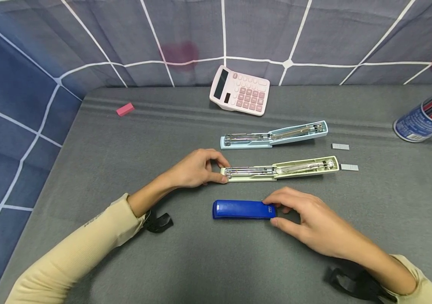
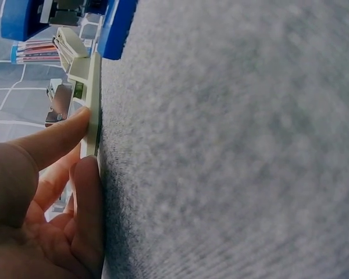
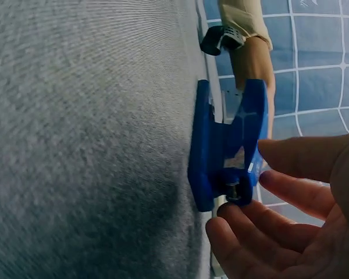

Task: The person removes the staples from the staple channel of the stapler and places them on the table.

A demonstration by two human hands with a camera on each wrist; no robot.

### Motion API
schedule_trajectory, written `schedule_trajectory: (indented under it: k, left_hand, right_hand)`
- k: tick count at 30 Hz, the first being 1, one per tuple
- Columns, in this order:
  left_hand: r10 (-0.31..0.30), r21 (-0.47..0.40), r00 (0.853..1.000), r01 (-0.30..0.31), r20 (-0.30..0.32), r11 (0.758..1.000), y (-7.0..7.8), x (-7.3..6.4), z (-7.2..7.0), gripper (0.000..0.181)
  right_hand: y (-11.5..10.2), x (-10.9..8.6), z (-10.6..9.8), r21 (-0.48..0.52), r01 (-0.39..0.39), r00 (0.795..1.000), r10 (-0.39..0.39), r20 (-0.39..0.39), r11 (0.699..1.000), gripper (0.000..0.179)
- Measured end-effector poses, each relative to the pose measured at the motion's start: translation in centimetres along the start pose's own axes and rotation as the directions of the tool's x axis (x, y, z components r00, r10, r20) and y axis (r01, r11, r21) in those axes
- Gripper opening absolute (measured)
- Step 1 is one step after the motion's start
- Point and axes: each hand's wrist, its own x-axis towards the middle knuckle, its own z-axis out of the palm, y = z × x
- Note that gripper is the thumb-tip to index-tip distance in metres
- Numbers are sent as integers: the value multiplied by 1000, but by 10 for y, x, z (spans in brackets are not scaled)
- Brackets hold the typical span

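My left hand pinches the left end of a pale green stapler between thumb and fingers. That stapler lies flat with its top swung wide to the right, baring the metal staple channel. In front of it sits a blue stapler, its top folded over its base. At the blue one's right end, my right hand holds it with thumb and fingertips on opposite sides. The right wrist view shows the thumb against the blue stapler's upper part. Behind both, a light blue stapler lies swung wide likewise.
Two short staple strips lie just right of the unfolded staplers. A pink calculator rests at the back, with a pink eraser-like block at back left. A blue can of coloured pencils stands far right. Grid-patterned cloth borders the grey table.
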Motion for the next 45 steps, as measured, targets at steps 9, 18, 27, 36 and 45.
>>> schedule_trajectory:
  k: [9, 18, 27, 36, 45]
  left_hand:
    - [3, 45, 1000, -2, -22, 999, 0, -3, 2, 27]
    - [-81, -71, 992, 74, -99, 995, 3, -17, 10, 26]
    - [-73, -148, 996, 80, 54, 986, 9, -55, 20, 24]
    - [-16, 31, 999, 15, 45, 999, 17, -69, 35, 37]
    - [32, 60, 999, -32, 6, 998, 15, -68, 39, 32]
  right_hand:
    - [1, 2, 5, 30, -26, 1000, 26, 11, 999, 41]
    - [2, 0, 7, 17, -63, 997, 63, 39, 998, 42]
    - [1, -1, 9, 31, -61, 998, 60, 37, 998, 42]
    - [2, 1, 10, 54, -40, 999, 39, 17, 998, 42]
    - [0, 8, 2, 78, -26, 999, 24, 31, 997, 28]
